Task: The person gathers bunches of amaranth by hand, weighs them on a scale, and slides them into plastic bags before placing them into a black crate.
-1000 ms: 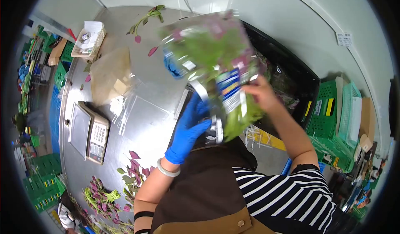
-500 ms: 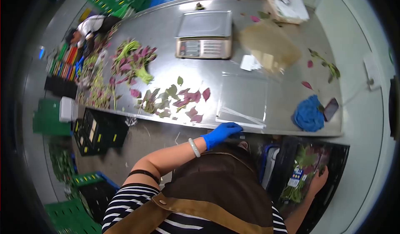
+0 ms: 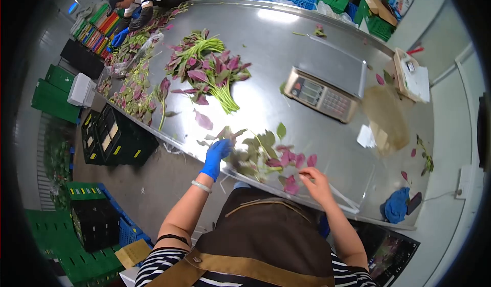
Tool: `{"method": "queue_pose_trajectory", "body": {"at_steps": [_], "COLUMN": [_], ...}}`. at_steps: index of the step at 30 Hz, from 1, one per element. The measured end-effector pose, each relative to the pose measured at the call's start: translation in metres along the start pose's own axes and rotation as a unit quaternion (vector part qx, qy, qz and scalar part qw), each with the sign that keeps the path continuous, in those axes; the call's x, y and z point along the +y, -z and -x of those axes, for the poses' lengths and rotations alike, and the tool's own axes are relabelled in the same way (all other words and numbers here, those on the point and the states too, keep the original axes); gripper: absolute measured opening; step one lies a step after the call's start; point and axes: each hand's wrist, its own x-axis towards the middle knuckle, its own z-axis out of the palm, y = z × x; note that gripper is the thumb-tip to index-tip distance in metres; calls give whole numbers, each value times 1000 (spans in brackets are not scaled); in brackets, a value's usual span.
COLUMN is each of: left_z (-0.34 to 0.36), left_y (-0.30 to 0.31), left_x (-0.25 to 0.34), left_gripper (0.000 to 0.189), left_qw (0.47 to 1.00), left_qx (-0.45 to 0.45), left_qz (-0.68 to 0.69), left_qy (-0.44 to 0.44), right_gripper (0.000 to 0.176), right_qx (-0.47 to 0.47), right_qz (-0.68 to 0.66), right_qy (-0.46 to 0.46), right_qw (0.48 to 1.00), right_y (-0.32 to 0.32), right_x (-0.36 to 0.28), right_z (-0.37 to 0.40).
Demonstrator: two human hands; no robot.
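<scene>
At the table's near edge, my left hand, in a blue glove, is open against the left side of a loose pile of green and purple leaves. Its fingers are stretched and partly blurred, and some leaves beside them are smeared by motion. My bare right hand is open at the pile's right side, its fingertips close to purple leaves. Beyond the pile lie bunches of amaranth-like greens with green stems and purple leaves. A clear plastic bag lies flat right of my right hand.
Behind the pile stands a scale. A basket, a yellowish bag, a crumpled blue thing and a phone are on the right. A co-worker leans over greens at far left. A black crate stands below right.
My right hand has left the packed greens in the black crate and come up to the table. My left hand has moved left to the leaves. The view has turned leftward.
</scene>
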Motion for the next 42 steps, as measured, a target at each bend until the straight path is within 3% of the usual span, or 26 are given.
{"method": "queue_pose_trajectory", "body": {"at_steps": [3,4,9,12,15,18,21,24,26,27,30,31,33,34,36,39,42], "left_z": [-65,-82,-163,-176,-194,-203,-207,-205,-205,-205,-209,-208,-208,-210,-215,-228,-221], "left_y": [39,44,65,59,56,54,43,32,28,24,24,27,33,32,29,17,22], "left_x": [19,30,30,40,39,46,55,62,53,55,60,58,57,60,66,65,89], "left_gripper": [37,40,36,35,36,37,35,30,26,25,27,27,29,30,33,35,34], "left_qw": [999,998,993,993,992,989,975,969,983,976,978,978,975,969,954,957,975], "left_qx": [24,22,-20,-35,-44,-47,-61,-85,-96,-83,-56,-56,-62,-63,-62,-35,-39], "left_qz": [28,48,116,116,110,115,174,188,117,164,121,143,186,218,281,265,192], "left_qy": [-26,-20,-1,16,34,86,122,134,105,119,159,141,105,100,89,112,101], "right_gripper": [21,22,14,15,13,10,10,13,17,19,23,28,29,29,34,41,45], "right_qx": [-18,-20,35,73,92,53,-19,-130,-252,-311,-564,-524,-283,-152,-9,-150,-203], "right_qz": [-138,-146,51,81,226,142,-99,-250,-150,-101,34,132,60,24,51,-95,-129], "right_qy": [-84,-49,83,62,64,52,-13,-113,-183,-214,-70,11,-127,-189,-47,-209,-148], "right_qw": [987,988,995,992,968,987,995,953,938,920,822,841,949,970,998,962,959], "right_y": [-74,-97,-186,-227,-257,-257,-235,-209,-188,-179,-158,-156,-160,-164,-185,-224,-234], "right_x": [-11,-10,-54,-71,-62,-59,-57,-42,-61,-67,-56,-45,-40,-43,-28,12,-45], "right_z": [-102,-136,-282,-342,-381,-387,-362,-329,-316,-313,-309,-308,-315,-327,-355,-385,-383]}}
